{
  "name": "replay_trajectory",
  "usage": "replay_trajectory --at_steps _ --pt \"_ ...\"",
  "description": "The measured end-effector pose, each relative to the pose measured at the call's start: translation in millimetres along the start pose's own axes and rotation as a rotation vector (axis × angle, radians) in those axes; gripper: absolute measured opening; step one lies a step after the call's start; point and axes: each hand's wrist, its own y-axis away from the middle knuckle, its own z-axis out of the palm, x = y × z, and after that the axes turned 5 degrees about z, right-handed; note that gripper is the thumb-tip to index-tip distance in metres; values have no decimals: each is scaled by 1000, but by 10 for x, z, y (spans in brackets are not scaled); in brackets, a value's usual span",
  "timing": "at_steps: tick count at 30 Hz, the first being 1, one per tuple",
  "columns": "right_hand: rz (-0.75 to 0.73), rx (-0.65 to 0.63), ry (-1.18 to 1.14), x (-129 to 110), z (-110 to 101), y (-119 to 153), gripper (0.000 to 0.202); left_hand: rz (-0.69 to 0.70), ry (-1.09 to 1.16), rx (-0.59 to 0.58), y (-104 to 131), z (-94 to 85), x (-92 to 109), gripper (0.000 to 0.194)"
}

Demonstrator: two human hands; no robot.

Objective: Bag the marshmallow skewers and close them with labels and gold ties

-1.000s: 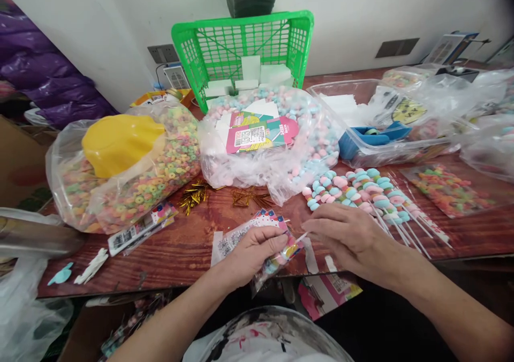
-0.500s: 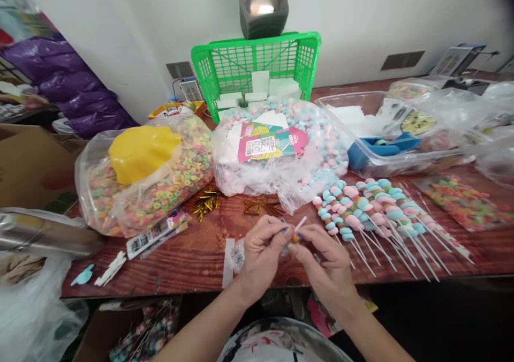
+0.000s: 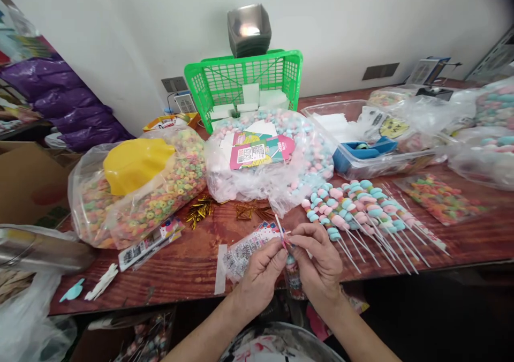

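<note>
Both hands meet over the table's front edge around a candy skewer in a clear printed wrapper (image 3: 293,273). Its white stick (image 3: 278,224) pokes up between the fingers, leaning left, while the candy end hangs below them. My left hand (image 3: 261,265) is closed, thumb and forefinger pinching the wrapped skewer near the stick. My right hand (image 3: 317,252) pinches at the same spot from the other side; a thin strip shows there, too small to name. Flat printed wrappers (image 3: 244,252) lie left of the hands. To the right rest several pink and blue candy skewers (image 3: 355,206).
Behind are a bag of ring candy (image 3: 160,212), a bag of pink and blue candy (image 3: 317,148) and a green basket (image 3: 241,75). Gold twist ties (image 3: 201,211) lie in front of them. A clear tub (image 3: 373,164) and gummy packet (image 3: 441,198) are on the right.
The stick has swung from leaning right to leaning left, and the wrapped candy now shows below my hands. More of the printed wrappers is uncovered. The whole view has shifted slightly.
</note>
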Motion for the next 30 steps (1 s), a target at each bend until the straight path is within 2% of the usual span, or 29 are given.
replay_trajectory --at_steps 4,6,8,10,12,14,16,18,20,23,25,27,28,30 --pt "83 -15 -85 -33 -20 -15 18 -39 22 -7 -10 62 -31 35" --pt "169 -47 -159 -34 -67 -36 13 -97 69 15 -25 59 -57 37" --pt "170 -56 -136 -42 -165 -83 13 -175 136 51 -41 36 -70 40" --pt "-19 -105 56 -64 -308 -160 23 -241 197 67 -50 1 -64 45" --pt "-346 -277 338 -93 -458 -248 33 -291 248 5 -46 -37 -42 47" --pt "-594 -465 524 -116 -569 -321 34 -351 302 -119 -29 -73 -19 48" --pt "-724 -628 603 -130 -617 -358 32 -422 361 -244 -5 -108 -9 47" --pt "-776 -737 629 -132 -604 -357 30 -475 394 -353 24 -149 -16 48" --pt "-774 -795 639 -120 -546 -330 28 -487 380 -453 54 -198 -29 50" --pt "-596 -851 602 -73 -410 -271 21 -437 192 -504 95 -278 -27 50" --pt "-409 -879 569 -34 -315 -235 17 -316 -89 -417 119 -320 -15 45" --pt "-309 -862 572 -8 -239 -208 16 -192 -335 -292 137 -349 -14 39" --pt "-323 -830 585 -5 -213 -198 18 -173 -372 -238 144 -359 -22 38" --pt "-449 -748 617 -16 -188 -193 27 -254 -236 -189 153 -375 -53 35"
